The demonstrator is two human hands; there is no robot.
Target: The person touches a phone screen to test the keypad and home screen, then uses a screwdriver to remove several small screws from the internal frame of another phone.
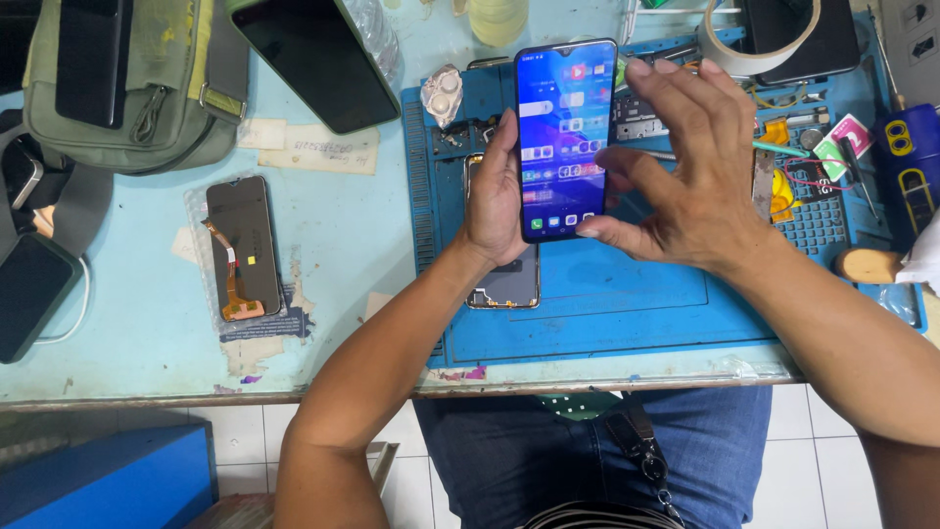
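Left hand point(494, 201) wrapped around lit smartphone point(566, 137) edge, right hand point(685, 171) fingers spread, thumb tip on screen, above blue repair mat point(607, 313)

Smartphone point(564, 137): dark slim body, screen lit blue with icons, upright, face-up above blue mat.

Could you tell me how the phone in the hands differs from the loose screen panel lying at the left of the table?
The lit phone shows a bright blue screen with icons; the loose screen panel is dark. The phone is held by the left hand, with the right hand at its edge; the panel lies flat, untouched, trailing an orange flex cable. Both are slim rectangles.
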